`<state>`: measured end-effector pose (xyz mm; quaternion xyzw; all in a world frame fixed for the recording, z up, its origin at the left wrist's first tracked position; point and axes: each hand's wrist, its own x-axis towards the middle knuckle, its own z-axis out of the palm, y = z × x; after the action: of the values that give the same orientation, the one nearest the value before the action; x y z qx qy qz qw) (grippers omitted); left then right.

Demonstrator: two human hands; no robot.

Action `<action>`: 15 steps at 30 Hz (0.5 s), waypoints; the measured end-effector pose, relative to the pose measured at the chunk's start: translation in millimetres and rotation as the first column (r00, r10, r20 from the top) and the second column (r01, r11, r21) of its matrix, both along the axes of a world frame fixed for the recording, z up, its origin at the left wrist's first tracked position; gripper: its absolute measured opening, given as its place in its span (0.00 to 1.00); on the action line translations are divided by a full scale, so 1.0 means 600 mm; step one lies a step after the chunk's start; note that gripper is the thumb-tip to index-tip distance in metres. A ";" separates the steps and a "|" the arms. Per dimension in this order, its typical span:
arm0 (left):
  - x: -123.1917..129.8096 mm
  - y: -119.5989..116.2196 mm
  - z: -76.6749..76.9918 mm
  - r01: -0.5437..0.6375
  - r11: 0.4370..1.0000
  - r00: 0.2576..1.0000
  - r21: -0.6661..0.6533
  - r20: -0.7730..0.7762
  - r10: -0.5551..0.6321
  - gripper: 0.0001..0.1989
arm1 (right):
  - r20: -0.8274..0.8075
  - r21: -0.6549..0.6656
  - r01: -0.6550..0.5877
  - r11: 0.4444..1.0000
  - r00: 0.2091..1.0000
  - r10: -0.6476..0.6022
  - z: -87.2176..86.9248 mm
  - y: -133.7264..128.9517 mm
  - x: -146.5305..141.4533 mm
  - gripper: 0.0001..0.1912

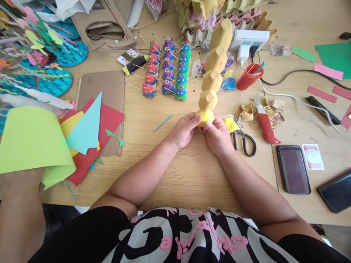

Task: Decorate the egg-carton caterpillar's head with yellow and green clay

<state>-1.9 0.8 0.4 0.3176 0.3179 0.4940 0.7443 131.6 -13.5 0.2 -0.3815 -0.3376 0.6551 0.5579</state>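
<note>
My left hand [186,130] and my right hand [218,134] close around the near end of a long egg carton strip [212,78], which points away from me. The strip is tan and bumpy, and its nearest bump is covered in bright yellow clay [205,116]. Both thumbs press on this yellow bump; the other fingers are mostly hidden beneath it. Next to my right hand lie a yellow clay packet [230,124] and black-handled scissors [244,140]. Ahead, to the left of the strip, stand three finished caterpillars: red and blue [150,77], purple [168,69] and green and blue [181,76].
At the left another person's forearm [22,204] is beside a curled lime sheet [33,138]. Coloured paper lies on cardboard [101,82]. To the right are a red cup [248,76], a red-handled cutter [265,126], carton scraps [246,111], phones [293,170] and cables [296,96].
</note>
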 end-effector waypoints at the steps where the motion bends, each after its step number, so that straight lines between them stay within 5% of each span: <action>1: 0.001 0.000 0.000 -0.005 1.000 1.000 -0.001 -0.001 0.005 0.29 | 0.001 0.002 0.002 1.000 1.000 -0.002 -0.001 0.000 0.000 0.30; 15: 0.002 0.000 0.004 -0.007 0.999 0.999 0.051 -0.043 0.009 0.32 | -0.083 -0.054 -0.023 0.998 0.996 0.019 -0.006 0.009 0.004 0.30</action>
<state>-0.8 0.7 3.1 0.3457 0.3228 0.4979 0.7269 134.1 -8.1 -3.6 -0.3658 -0.3004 0.6850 0.5537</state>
